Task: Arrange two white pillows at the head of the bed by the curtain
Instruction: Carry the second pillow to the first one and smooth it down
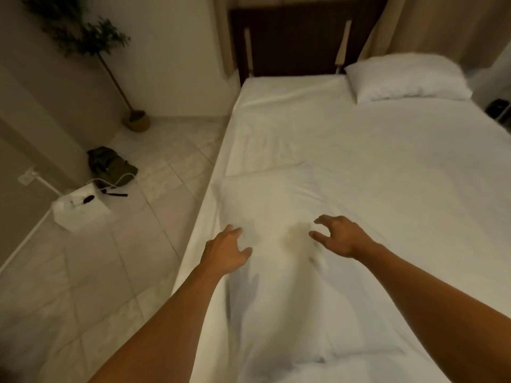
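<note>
One white pillow [406,78] lies at the head of the bed [387,167] on the right side, below the beige curtain [431,26]. A second white pillow [279,294] lies lengthwise near the bed's left edge, close to me. My left hand [225,251] hovers over this pillow's left side, fingers spread, holding nothing. Over its right side is my right hand [340,236], fingers curled apart, also holding nothing. Whether the hands touch the pillow is unclear.
A dark headboard [296,37] stands behind the bed's left half. On the tiled floor to the left are a potted plant [137,120], a dark bag [110,167] and a white box [80,208] with cables.
</note>
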`<state>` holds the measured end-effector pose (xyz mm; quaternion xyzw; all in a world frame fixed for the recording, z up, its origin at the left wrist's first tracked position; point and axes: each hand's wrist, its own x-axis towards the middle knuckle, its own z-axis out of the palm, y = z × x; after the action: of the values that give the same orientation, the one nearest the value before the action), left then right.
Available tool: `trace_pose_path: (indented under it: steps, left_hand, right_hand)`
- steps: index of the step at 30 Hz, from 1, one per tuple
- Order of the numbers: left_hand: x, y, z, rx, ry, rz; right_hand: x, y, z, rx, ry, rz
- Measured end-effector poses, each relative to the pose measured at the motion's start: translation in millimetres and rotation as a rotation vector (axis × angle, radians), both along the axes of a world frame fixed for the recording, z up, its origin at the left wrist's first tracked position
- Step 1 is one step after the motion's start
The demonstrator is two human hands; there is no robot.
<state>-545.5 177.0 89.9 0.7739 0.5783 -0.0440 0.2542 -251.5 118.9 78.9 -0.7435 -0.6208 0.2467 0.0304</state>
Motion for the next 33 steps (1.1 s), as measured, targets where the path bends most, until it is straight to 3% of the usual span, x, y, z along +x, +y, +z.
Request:
trace_pose_path:
  steps: [7, 10, 14, 27, 33]
  left_hand:
    - [17, 51, -98, -0.021, -0.082, 0.06]
    - [17, 67, -131, -0.006, -0.196, 0.176]
    - [13, 81, -165, 0.021, -0.337, 0.318]
    - [21, 82, -220, 0.035, -0.648, 0.474]
    - [18, 78, -240, -0.033, -0.741, 0.679]
  right_hand:
    - [12, 50, -84, 0.08, 0.126, -0.144]
    - [18, 63, -112, 0.204, 0.247, -0.314]
    - [27, 72, -143, 0.36, 0.219, -0.348]
    - [51, 78, -196, 0.262, 0.351, -0.327]
    - [60, 80, -209, 0.213, 0.439, -0.39]
